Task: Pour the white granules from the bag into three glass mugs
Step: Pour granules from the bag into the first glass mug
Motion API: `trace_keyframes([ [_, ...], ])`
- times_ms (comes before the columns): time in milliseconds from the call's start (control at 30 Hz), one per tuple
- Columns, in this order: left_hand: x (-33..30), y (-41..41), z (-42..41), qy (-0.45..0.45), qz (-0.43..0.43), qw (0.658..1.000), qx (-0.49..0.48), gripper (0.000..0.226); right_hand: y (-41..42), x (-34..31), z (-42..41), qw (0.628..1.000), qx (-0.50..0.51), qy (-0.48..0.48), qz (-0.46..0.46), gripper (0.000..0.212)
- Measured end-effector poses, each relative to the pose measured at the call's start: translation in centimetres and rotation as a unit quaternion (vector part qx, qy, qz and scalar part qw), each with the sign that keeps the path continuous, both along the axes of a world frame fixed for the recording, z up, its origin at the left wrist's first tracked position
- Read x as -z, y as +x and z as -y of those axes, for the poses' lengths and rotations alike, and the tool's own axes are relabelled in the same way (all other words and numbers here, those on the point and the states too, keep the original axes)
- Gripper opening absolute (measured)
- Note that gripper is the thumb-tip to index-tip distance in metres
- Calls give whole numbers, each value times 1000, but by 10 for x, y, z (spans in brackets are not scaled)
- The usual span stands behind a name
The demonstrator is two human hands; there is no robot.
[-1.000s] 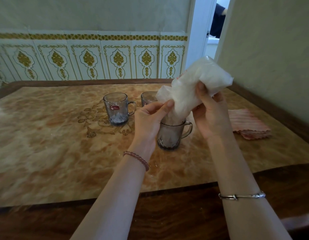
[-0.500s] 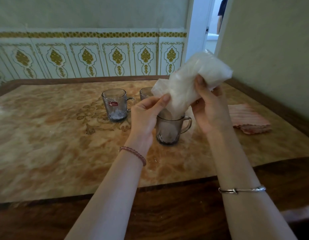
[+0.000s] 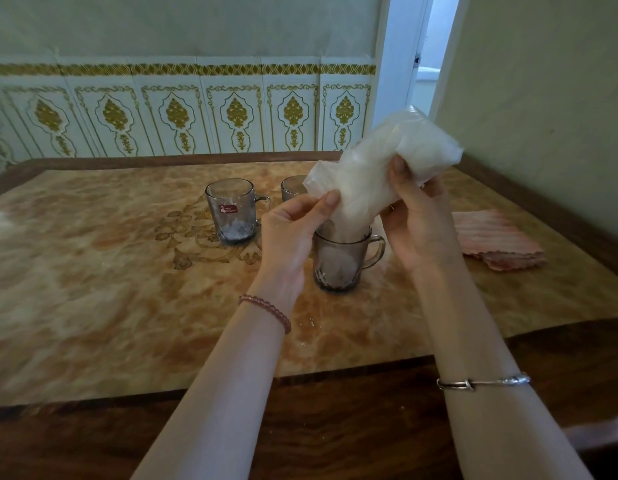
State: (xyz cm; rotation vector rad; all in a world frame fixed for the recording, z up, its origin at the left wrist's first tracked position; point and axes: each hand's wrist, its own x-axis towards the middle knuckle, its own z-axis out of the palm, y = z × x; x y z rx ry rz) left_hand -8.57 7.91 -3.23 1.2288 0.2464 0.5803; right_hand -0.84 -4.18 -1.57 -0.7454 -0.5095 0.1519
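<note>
A clear plastic bag (image 3: 380,168) of white granules is tilted with its mouth down inside the nearest glass mug (image 3: 342,261). My left hand (image 3: 293,233) pinches the bag's lower edge at the mug's rim. Higher up, my right hand (image 3: 415,220) grips the bag's middle. A second mug (image 3: 231,211) with a red sticker stands to the left and has white granules at its bottom. The third mug (image 3: 292,188) is behind, mostly hidden by the bag and my left hand.
The mugs stand on a marble-patterned table (image 3: 93,289) with a dark wooden edge. A folded pink striped cloth (image 3: 498,242) lies at the right. A few spilled granules (image 3: 309,323) lie near my left wrist. A tiled wall and a doorway are behind.
The bag's mouth has sunk a little deeper into the nearest mug. Both hands keep their grip on the bag, and the camera view has shifted slightly.
</note>
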Motion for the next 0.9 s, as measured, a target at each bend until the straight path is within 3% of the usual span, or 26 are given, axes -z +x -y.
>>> trace_keyframes([
  [133,-2,1,-5,-11,14,1000,-13,9,-1,-2,1,1000,4,-6,-3,92],
  [367,-2,3,-1,-11,27,1000,-5,9,-3,-5,4,1000,25,-11,-9,105],
  [900,-3,3,2,-19,16,1000,10,11,-3,-3,2,999,22,-16,-20,100],
])
